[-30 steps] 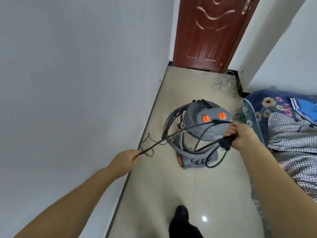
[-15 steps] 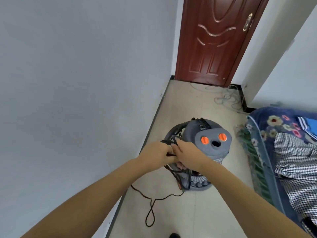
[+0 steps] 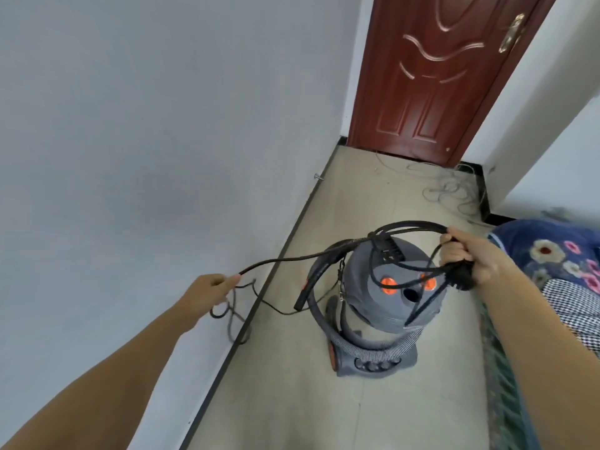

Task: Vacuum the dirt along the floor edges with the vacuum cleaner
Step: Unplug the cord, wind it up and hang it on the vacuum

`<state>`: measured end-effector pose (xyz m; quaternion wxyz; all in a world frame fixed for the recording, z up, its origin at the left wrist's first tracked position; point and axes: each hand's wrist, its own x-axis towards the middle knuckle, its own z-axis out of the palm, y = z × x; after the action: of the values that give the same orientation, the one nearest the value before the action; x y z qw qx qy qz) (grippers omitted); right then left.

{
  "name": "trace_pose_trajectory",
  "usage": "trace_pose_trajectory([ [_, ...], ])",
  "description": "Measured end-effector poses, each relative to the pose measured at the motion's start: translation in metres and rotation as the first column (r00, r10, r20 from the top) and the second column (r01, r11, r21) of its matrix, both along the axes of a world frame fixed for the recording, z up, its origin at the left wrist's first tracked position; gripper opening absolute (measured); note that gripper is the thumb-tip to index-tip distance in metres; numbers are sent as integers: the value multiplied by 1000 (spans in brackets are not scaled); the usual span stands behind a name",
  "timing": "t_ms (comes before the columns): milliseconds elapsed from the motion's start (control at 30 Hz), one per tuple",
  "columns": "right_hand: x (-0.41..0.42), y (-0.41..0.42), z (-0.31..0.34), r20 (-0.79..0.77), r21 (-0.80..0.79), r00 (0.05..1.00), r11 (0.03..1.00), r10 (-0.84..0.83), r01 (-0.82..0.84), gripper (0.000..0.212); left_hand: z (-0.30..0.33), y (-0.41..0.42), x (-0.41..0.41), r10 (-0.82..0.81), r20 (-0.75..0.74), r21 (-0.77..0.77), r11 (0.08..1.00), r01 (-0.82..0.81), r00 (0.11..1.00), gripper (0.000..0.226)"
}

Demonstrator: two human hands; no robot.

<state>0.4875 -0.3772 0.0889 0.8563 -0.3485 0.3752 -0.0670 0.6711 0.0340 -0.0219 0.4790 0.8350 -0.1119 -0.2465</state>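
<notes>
1. Vacuum cleaner (image 3: 380,306) is stood on the floor (image 3: 292,401) nr the left wall edge.
2. Cord (image 3: 292,258) is pinched by left hand (image 3: 207,292); coiled loops are gripped in right hand (image 3: 469,256).
3. Cord should be paid out w/o kinks, kept off the hose.

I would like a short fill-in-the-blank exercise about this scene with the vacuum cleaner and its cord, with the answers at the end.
1. The right hand grips loops of the black ____.
2. The two round buttons on top of the grey vacuum cleaner are ____.
3. The left hand pinches the cord near the ____ wall.
4. The door at the end of the floor is ____.

Answers: cord; orange; white; closed
</notes>
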Motion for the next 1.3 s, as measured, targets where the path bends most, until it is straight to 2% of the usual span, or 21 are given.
trace_pose_trajectory([
  [67, 21, 2, -8, 13, 80, 982, 979, -187, 185, 35, 0, -9, 1, -63, 12, 41, 997, 63, 998, 41],
  [100, 36, 9, -11, 20, 54, 972, 971, -235, 234, 37, 3, -19, 1, -149, 51, 117, 983, 142, 988, 38],
  [133, 51, 20, -12, 18, -35, 970, 970, -241, 241, 38, 6, -32, 0, -282, 90, 237, 938, 254, 955, 36],
  [200, 81, 51, -12, -45, -383, 988, 916, -147, 118, 35, 19, -63, -3, -590, 112, 471, 740, 480, 799, 36],
  [267, 104, 89, -15, -166, -665, 983, 728, 77, -170, 33, 37, -97, -8, -782, 121, 566, 561, 604, 612, 38],
  [300, 110, 108, -18, -227, -735, 946, 598, 230, -321, 32, 46, -112, -7, -820, 160, 577, 529, 622, 549, 39],
  [333, 115, 125, -21, -312, -783, 875, 422, 370, -457, 29, 55, -125, -4, -830, 218, 573, 535, 622, 513, 38],
  [400, 121, 147, -25, -503, -799, 727, 70, 468, -598, 23, 66, -138, 14, -767, 302, 502, 633, 589, 566, 32],
  [433, 124, 151, -26, -549, -779, 696, 16, 462, -626, 23, 68, -140, 26, -715, 312, 434, 693, 575, 626, 32],
  [467, 128, 153, -23, -559, -760, 685, 41, 468, -648, 26, 69, -139, 38, -660, 312, 352, 749, 562, 684, 36],
  [533, 138, 149, -16, -530, -718, 688, 170, 495, -675, 32, 69, -133, 61, -567, 287, 201, 823, 531, 772, 44],
  [633, 146, 123, -2, -376, -587, 728, 460, 574, -666, 33, 60, -118, 99, -456, 169, 23, 888, 459, 874, 45],
  [733, 137, 84, 6, -219, -434, 736, 611, 641, -662, 29, 43, -97, 138, -365, 70, 2, 931, 366, 928, 47],
  [833, 129, 61, 1, -45, -263, 914, 878, 404, -401, 25, 25, -86, 164, -376, 56, 39, 926, 375, 925, 46],
  [900, 130, 54, -2, 38, -149, 978, 969, 204, -196, 29, 18, -90, 171, -468, 68, 120, 881, 459, 881, 40],
  [967, 131, 47, -4, 75, -55, 997, 998, 5, -1, 32, 14, -97, 179, -582, 113, 295, 793, 532, 805, 36],
  [1033, 128, 36, -2, 73, 37, 968, 970, -241, 239, 27, 11, -103, 188, -681, 119, 488, 674, 555, 723, 35],
  [1133, 121, 29, 8, 95, 172, 761, 763, -642, 623, 24, 9, -107, 198, -758, 63, 668, 516, 536, 650, 34],
  [1200, 117, 25, 14, 60, 65, 627, 630, -777, 774, 21, 6, -105, 201, -783, 0, 693, 448, 565, 622, 33],
  [1233, 116, 21, 17, 4, -48, 594, 593, -804, 804, 22, 5, -103, 201, -772, -11, 661, 471, 584, 636, 32],
  [1300, 119, 11, 17, -36, -194, 555, 550, -831, 812, 26, 7, -102, 198, -681, 98, 507, 662, 552, 726, 32],
])
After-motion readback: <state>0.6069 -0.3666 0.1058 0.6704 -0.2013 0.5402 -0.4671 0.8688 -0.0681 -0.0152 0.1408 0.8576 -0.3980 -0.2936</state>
